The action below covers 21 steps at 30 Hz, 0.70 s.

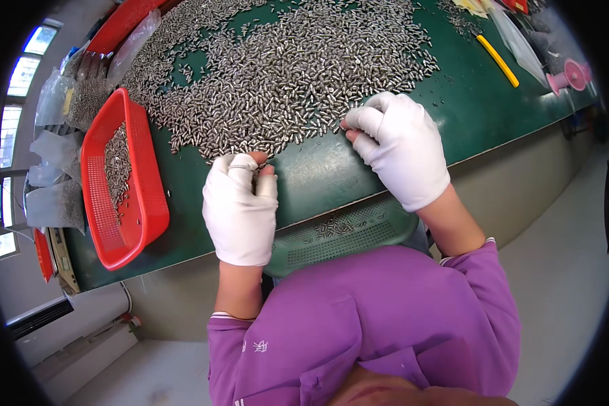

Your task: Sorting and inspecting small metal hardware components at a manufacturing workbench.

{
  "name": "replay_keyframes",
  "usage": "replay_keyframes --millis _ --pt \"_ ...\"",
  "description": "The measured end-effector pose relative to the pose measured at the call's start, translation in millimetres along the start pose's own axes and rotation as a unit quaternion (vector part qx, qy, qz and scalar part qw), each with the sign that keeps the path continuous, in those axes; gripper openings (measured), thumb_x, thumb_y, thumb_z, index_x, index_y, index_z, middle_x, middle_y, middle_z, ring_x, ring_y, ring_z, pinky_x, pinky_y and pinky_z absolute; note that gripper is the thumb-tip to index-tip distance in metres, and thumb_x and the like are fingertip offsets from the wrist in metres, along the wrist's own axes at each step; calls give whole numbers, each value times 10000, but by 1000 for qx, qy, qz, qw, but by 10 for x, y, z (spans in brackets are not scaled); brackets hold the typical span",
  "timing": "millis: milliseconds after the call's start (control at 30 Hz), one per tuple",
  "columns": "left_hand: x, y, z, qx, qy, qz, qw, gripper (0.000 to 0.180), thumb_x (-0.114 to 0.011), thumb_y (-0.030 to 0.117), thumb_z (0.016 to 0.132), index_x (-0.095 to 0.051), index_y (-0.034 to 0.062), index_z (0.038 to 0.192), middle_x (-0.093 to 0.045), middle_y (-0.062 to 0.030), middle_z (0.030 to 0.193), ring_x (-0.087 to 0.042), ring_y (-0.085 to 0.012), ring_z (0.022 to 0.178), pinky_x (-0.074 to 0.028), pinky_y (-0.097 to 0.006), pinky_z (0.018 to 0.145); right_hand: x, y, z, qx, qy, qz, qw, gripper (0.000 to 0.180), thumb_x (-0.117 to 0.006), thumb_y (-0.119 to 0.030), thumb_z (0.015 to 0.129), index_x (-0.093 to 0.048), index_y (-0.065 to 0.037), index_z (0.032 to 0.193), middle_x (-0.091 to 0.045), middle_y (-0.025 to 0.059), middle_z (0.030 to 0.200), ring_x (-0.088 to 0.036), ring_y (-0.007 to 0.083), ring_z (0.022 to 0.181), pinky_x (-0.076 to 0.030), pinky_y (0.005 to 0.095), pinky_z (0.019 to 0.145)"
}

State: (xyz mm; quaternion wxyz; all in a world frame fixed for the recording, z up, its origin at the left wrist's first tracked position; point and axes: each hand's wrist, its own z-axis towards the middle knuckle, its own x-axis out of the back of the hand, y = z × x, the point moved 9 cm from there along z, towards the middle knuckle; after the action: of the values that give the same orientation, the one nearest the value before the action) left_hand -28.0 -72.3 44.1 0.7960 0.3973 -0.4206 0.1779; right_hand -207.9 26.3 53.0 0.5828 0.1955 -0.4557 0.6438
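A broad heap of small silver metal pins [284,68] covers the green table [480,108]. My left hand [240,206], in a white glove, rests at the near edge of the heap with its fingers curled on a few pins. My right hand [399,149], also gloved, pinches pins at the heap's right edge. A green perforated tray [345,237] with a few pins sits below the table edge, between my arms.
A red plastic basket [125,183] holding several pins stands at the left. Clear bags of pins [54,203] lie beyond it. A yellow tool [499,61] and a pink spool [568,76] lie at the far right. Another red basket [125,20] sits at the top left.
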Motion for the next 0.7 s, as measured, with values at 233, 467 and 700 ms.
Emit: replay_keyframes --millis 233,467,700 --pt "34 -217 -83 48 -11 22 999 115 -764 87 813 -699 80 908 -660 -90 949 -645 -295 813 -520 -407 721 -142 -72 49 27 -33 -26 999 90 -744 -211 800 -691 -156 847 -607 49 869 -632 266 849 -534 404 740" --pt "-75 -87 -50 23 -36 36 998 112 -763 125 814 -716 97 911 -671 -114 949 -653 -312 823 -529 -417 718 -180 -115 -63 23 -77 -45 996 120 -754 -148 783 -708 -150 894 -637 25 892 -616 267 858 -517 403 761" --pt "-92 76 -44 -31 -32 50 998 107 -771 51 806 -698 57 883 -662 -105 899 -646 -292 761 -512 -381 674 -211 -338 -317 86 -122 -4 989 89 -631 -142 834 -641 -155 922 -592 25 899 -595 249 831 -496 395 744"
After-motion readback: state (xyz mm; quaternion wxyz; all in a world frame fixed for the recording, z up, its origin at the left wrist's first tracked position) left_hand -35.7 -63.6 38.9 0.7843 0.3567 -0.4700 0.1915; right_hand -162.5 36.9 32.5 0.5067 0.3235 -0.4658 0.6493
